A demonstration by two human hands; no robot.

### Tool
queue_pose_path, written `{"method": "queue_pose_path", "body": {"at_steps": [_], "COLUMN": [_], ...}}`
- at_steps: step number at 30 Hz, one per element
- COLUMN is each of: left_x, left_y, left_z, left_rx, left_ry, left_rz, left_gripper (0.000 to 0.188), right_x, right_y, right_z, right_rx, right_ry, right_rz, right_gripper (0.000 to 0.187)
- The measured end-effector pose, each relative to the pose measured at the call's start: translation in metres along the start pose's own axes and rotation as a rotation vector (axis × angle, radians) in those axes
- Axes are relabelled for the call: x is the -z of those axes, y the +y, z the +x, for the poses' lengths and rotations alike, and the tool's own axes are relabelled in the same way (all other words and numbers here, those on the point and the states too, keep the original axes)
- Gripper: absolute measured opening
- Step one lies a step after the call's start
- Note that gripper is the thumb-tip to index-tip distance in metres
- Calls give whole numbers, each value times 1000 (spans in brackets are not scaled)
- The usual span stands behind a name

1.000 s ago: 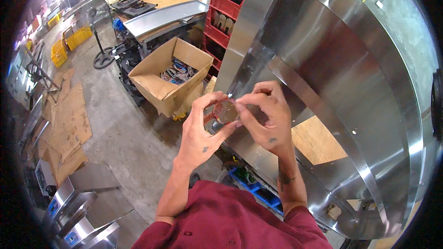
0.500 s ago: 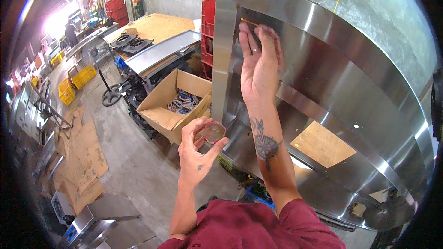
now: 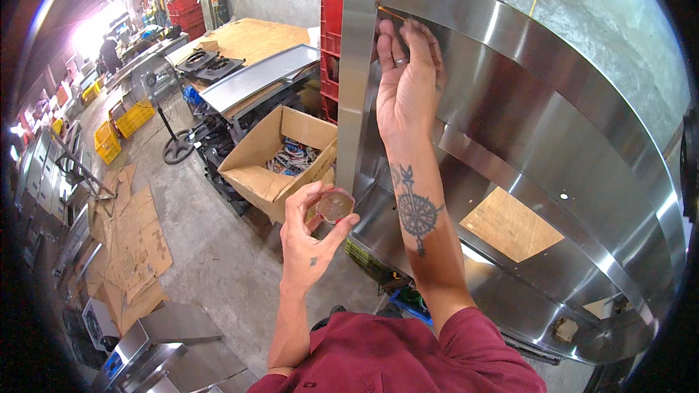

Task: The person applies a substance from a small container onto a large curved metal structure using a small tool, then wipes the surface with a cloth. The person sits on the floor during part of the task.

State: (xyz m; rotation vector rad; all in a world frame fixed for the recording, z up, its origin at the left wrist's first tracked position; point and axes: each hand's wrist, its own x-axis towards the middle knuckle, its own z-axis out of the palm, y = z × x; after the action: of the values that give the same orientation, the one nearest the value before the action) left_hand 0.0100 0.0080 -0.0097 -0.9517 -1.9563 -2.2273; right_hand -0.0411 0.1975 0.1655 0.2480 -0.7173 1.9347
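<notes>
My right hand [image 3: 408, 87] is raised at the upper left inner corner of a large stainless steel housing [image 3: 510, 91]. Pinched in its fingers is a thin orange-brown stick [image 3: 394, 12], whose far end meets a small dark spot at that corner. What the tip is made of is too small to tell. Lower down, in front of my body, my left hand [image 3: 300, 236] grips a small round see-through dish [image 3: 335, 206] with a reddish rim, between thumb and fingers. The dish's contents cannot be made out clearly.
Left of the housing stand a cardboard box [image 3: 251, 153] of mixed scraps and stacked red crates [image 3: 330, 62]. Behind the box is a workbench [image 3: 255, 33] with a metal sheet [image 3: 258, 80]. Flattened cardboard [image 3: 135, 240] lies on the floor, near steel parts [image 3: 175, 324] at lower left.
My right hand has moved up and slightly left, bringing the stick's end to the housing's corner. My left hand keeps the dish in nearly the same place, tilted slightly differently.
</notes>
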Motion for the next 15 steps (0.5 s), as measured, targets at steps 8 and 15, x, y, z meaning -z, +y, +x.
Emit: {"method": "queue_pose_path", "body": {"at_steps": [8, 15], "left_x": [0, 2], "left_y": [0, -2], "left_z": [-1, -2], "left_rx": [-14, -3], "left_ry": [-12, -13], "left_rz": [-2, -19], "left_gripper": [74, 75], "right_x": [-2, -1], "right_y": [2, 3], "right_z": [3, 3], "right_rx": [-7, -17], "right_ry": [29, 39], "right_rz": [-15, 17], "right_gripper": [10, 11]}}
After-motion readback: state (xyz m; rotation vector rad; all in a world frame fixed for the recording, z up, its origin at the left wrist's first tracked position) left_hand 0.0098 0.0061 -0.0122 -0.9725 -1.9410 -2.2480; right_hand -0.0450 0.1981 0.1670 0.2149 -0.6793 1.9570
